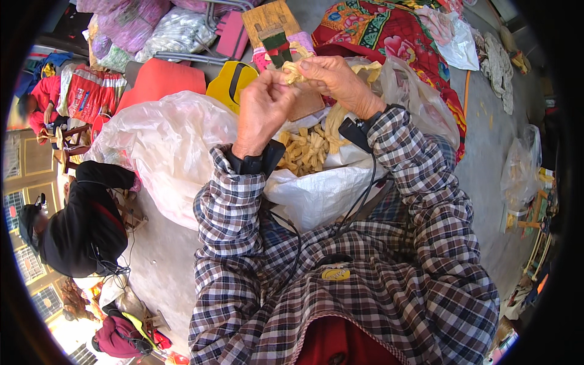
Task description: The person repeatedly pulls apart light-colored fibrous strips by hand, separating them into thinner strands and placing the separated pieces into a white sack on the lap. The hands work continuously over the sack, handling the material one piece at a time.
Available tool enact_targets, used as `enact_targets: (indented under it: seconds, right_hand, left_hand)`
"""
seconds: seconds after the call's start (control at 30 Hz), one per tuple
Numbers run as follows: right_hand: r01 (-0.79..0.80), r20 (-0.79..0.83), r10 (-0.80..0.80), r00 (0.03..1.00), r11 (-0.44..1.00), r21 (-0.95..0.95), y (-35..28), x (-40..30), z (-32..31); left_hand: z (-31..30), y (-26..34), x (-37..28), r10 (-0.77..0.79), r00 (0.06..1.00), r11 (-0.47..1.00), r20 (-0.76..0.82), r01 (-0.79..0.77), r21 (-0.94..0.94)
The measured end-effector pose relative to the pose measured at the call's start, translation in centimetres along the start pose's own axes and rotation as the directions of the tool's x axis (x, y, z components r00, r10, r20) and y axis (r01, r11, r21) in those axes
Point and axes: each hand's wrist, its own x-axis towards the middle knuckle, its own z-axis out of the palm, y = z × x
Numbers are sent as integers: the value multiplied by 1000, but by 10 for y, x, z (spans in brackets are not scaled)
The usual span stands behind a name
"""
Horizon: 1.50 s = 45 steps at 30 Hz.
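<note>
Between my two hands is a pale yellow knotted strip [293, 73], its material hard to tell. My right hand [340, 83] pinches it between thumb and fingers from the right. My left hand [265, 106] meets it from the left, fingers curled in; part of the strip is hidden behind the fingers. Below the hands, a white woven sack [326, 191] on my lap holds a heap of similar yellow knotted pieces [303, 150]. Longer yellow strips [336, 123] hang at the heap's right side. Just beyond my hands stands a dark green block [275, 45] with a red band.
A wooden board [269, 20] lies beyond the green block. Left are a large translucent plastic bag [169, 146] and a yellow seat-like piece [230, 84]. A red floral cloth [388, 32] spreads at right. A person in black [86, 219] sits at left. Wrist devices trail cables [365, 196].
</note>
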Motion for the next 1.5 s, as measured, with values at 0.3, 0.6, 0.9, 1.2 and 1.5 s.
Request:
enact_targets:
  seconds: [0.3, 0.6, 0.9, 1.2, 1.5]
  right_hand:
    - [83, -212, -121, 970, 980, -179, 8, 12, -2]
    - [122, -307, -289, 907, 876, -466, 11, 18, -14]
    - [203, -184, -349, 919, 819, -537, 18, 16, 7]
    - [196, -199, -317, 927, 863, -465, 8, 13, -3]
    - [104, -56, -123, 991, 960, -261, -1, 12, -8]
  left_hand:
    - [5, 29, -13, -180, 976, 909, 127, 214, -357]
    - [-1, 14, -2, -64, 994, 984, 83, 77, -158]
    - [14, 4, -4, 192, 981, 980, -20, -193, -41]
    - [-3, 14, -5, 145, 989, 986, -37, -147, -74]
    - [-5, 2, 1, 162, 981, 979, -110, -174, -105]
